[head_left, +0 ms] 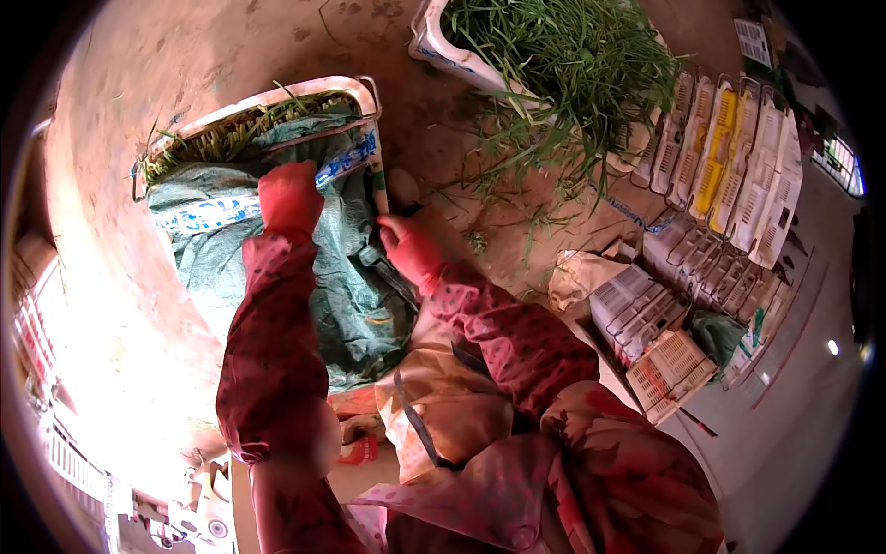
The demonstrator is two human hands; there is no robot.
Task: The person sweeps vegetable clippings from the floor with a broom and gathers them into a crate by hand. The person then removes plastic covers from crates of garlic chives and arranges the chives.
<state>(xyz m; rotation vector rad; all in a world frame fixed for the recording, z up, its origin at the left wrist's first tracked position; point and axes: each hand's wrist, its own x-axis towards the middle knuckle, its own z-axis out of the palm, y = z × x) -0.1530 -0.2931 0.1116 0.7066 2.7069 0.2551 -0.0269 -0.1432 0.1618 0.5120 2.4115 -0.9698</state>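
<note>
A white crate (314, 89) stands on the ground in front of me, with bundled green stalks (231, 138) packed along its far side. A green woven sheet (355, 314) lies over its near part and hangs down toward me. Across the sheet runs a white band with blue print (208, 214). My left hand (291, 198), in a reddish glove, is closed on the sheet beside that band. My right hand (413, 251), also gloved, is at the crate's right side, thumb and fingers together; whatever they pinch is hidden.
A second white crate (432, 32) heaped with loose long green leaves (572, 65) stands at the far right, leaves scattered below it. White and yellow plastic baskets (724, 152) are stacked to the right, with more baskets (637, 309) nearer. Strong light washes out the left.
</note>
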